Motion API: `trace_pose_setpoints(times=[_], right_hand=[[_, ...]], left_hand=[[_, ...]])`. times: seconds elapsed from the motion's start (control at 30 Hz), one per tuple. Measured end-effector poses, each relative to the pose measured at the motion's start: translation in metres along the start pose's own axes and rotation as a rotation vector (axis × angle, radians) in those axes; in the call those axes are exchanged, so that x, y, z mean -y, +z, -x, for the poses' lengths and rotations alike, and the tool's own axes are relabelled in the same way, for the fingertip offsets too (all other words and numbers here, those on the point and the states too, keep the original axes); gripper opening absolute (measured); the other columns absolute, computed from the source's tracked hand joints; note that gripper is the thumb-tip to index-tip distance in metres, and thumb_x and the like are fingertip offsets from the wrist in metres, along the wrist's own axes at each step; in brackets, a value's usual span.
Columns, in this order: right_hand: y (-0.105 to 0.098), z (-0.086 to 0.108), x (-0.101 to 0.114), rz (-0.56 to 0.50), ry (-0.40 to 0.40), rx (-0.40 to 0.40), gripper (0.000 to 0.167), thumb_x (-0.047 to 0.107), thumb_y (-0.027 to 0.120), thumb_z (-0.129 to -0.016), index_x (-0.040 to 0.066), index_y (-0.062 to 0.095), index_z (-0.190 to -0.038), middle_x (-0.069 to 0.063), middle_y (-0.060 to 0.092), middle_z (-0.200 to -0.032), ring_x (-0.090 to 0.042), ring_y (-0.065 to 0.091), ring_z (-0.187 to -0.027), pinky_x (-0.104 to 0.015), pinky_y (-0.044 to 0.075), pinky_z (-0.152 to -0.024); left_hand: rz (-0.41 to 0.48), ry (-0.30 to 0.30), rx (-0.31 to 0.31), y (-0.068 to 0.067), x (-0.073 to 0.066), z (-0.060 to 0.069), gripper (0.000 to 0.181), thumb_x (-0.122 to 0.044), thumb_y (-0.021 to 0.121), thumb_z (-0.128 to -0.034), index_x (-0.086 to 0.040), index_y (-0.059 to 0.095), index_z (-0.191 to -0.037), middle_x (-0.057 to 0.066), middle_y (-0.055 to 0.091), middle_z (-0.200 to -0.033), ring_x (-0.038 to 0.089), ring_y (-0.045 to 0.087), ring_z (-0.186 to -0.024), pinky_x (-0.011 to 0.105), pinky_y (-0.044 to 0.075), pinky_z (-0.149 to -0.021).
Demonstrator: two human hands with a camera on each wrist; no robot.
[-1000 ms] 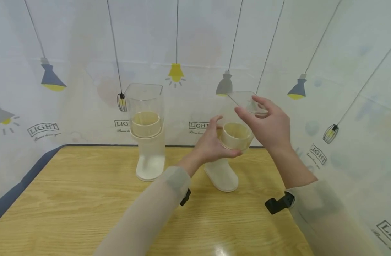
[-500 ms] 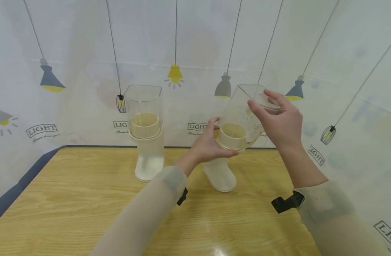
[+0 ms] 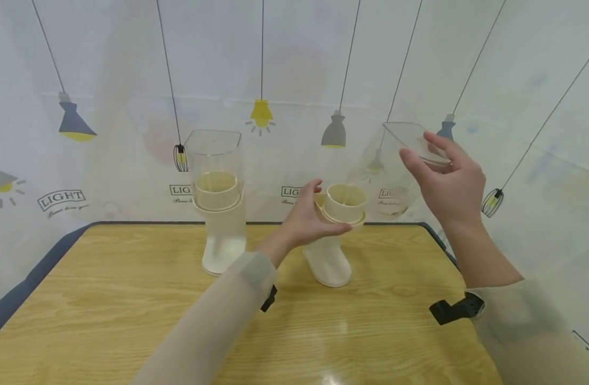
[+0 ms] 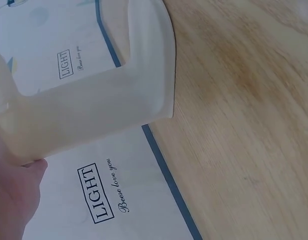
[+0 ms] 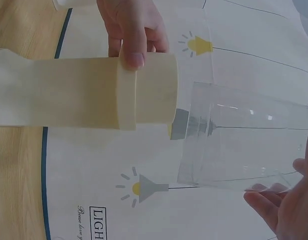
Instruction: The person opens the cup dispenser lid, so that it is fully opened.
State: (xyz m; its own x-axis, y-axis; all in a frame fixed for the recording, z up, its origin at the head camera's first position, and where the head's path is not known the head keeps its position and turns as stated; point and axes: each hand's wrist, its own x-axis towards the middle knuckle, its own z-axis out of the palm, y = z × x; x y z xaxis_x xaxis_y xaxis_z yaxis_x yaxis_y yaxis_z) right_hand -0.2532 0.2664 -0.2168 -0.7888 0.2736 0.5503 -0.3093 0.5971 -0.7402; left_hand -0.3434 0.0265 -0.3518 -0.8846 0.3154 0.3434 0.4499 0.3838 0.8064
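Near the back of the table stands a cream dispenser-like stand [image 3: 328, 262] with a round collar and a forward-reaching foot. My left hand [image 3: 306, 219] grips it at the collar, thumb in front and fingers behind. In the right wrist view the stand's round neck [image 5: 156, 89] is uncovered. My right hand [image 3: 453, 192] holds a clear plastic container [image 5: 246, 137] by its upper end. The container is tilted, up and to the right of the neck, with a gap between them. Against the wall print its outline is faint in the head view.
A matching cream stand [image 3: 224, 240] at the left carries its own clear container [image 3: 212, 155]. Both stands are on a wooden table [image 3: 106, 310], with a printed wall cloth [image 3: 294, 64] behind and at the sides.
My right hand has carried the clear container up and to the right, off the stand's neck. My left hand keeps its grip on the collar.
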Motion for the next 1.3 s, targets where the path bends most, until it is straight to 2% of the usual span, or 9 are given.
trace_pose_setpoints(times=[0.27, 0.53, 0.67, 0.87, 1.0, 1.07, 1.13, 1.23, 1.3], right_hand=[[-0.013, 0.002, -0.012, 0.025, 0.056, 0.004, 0.056, 0.057, 0.078, -0.091, 0.045, 0.063, -0.144, 0.002, 0.061, -0.156, 0.016, 0.068, -0.104, -0.008, 0.052, -0.071], [-0.028, 0.006, -0.029, 0.097, 0.144, -0.026, 0.056, 0.061, 0.074, -0.092, 0.049, 0.061, -0.145, 0.005, 0.060, -0.157, 0.021, 0.063, -0.102, -0.008, 0.049, -0.072], [-0.036, 0.009, -0.042, 0.105, 0.169, -0.022, 0.057, 0.059, 0.074, -0.093, 0.048, 0.059, -0.147, 0.005, 0.059, -0.158, 0.025, 0.059, -0.096, -0.007, 0.048, -0.071], [-0.044, 0.017, -0.069, 0.127, 0.226, 0.027, 0.062, 0.060, 0.074, -0.094, 0.044, 0.057, -0.151, -0.002, 0.054, -0.163, 0.029, 0.055, -0.090, -0.007, 0.050, -0.064], [-0.045, 0.024, -0.093, 0.213, 0.256, 0.089, 0.071, 0.066, 0.071, -0.093, 0.042, 0.051, -0.157, -0.005, 0.046, -0.168, 0.031, 0.051, -0.088, -0.007, 0.048, -0.064], [-0.045, 0.027, -0.105, 0.271, 0.252, 0.128, 0.077, 0.069, 0.069, -0.093, 0.038, 0.048, -0.160, -0.007, 0.043, -0.170, 0.016, 0.066, -0.101, -0.008, 0.047, -0.063], [-0.045, 0.030, -0.118, 0.323, 0.240, 0.166, 0.082, 0.070, 0.067, -0.094, 0.032, 0.044, -0.163, -0.011, 0.041, -0.170, -0.009, 0.073, -0.119, -0.009, 0.045, -0.063], [-0.043, 0.033, -0.137, 0.363, 0.221, 0.215, 0.087, 0.070, 0.065, -0.095, 0.025, 0.040, -0.165, -0.019, 0.038, -0.170, -0.046, 0.059, -0.138, -0.014, 0.049, -0.066], [-0.042, 0.035, -0.148, 0.363, 0.225, 0.246, 0.089, 0.070, 0.064, -0.096, 0.023, 0.038, -0.167, -0.022, 0.036, -0.171, -0.049, 0.057, -0.138, -0.021, 0.051, -0.071]], left_hand=[[-0.016, -0.037, -0.018, -0.002, 0.003, 0.011, 0.122, -0.056, 0.094, -0.0746, -0.014, 0.024, -0.165, 0.012, 0.038, -0.162, 0.029, 0.047, -0.145, 0.049, 0.043, -0.123], [-0.077, -0.090, -0.040, 0.004, 0.005, 0.018, 0.122, -0.065, 0.087, -0.0773, -0.012, 0.023, -0.167, 0.013, 0.034, -0.164, 0.032, 0.047, -0.147, 0.052, 0.044, -0.123], [-0.064, -0.121, -0.072, 0.010, 0.004, 0.020, 0.126, -0.069, 0.087, -0.0751, -0.015, 0.022, -0.168, 0.012, 0.031, -0.166, 0.032, 0.046, -0.148, 0.051, 0.044, -0.122], [-0.020, -0.197, -0.120, 0.023, -0.002, 0.021, 0.134, -0.083, 0.082, -0.0697, -0.021, 0.017, -0.170, 0.012, 0.030, -0.167, 0.033, 0.049, -0.145, 0.053, 0.046, -0.120], [0.020, -0.227, -0.136, 0.024, -0.005, 0.022, 0.132, -0.082, 0.082, -0.0706, -0.025, 0.017, -0.170, 0.013, 0.030, -0.169, 0.034, 0.048, -0.146, 0.056, 0.046, -0.119], [0.038, -0.226, -0.136, 0.024, -0.006, 0.022, 0.129, -0.079, 0.083, -0.0718, -0.026, 0.017, -0.170, 0.013, 0.030, -0.169, 0.035, 0.048, -0.146, 0.057, 0.045, -0.119], [0.049, -0.223, -0.133, 0.024, -0.005, 0.021, 0.128, -0.078, 0.083, -0.0723, -0.028, 0.017, -0.170, 0.012, 0.029, -0.169, 0.035, 0.047, -0.147, 0.059, 0.044, -0.119], [0.063, -0.225, -0.122, 0.024, -0.004, 0.019, 0.128, -0.078, 0.084, -0.0722, -0.029, 0.017, -0.170, 0.011, 0.030, -0.169, 0.035, 0.048, -0.146, 0.059, 0.045, -0.119], [0.075, -0.228, -0.115, 0.024, -0.003, 0.018, 0.128, -0.078, 0.084, -0.0722, -0.031, 0.017, -0.171, 0.011, 0.030, -0.171, 0.035, 0.047, -0.147, 0.059, 0.044, -0.119]])
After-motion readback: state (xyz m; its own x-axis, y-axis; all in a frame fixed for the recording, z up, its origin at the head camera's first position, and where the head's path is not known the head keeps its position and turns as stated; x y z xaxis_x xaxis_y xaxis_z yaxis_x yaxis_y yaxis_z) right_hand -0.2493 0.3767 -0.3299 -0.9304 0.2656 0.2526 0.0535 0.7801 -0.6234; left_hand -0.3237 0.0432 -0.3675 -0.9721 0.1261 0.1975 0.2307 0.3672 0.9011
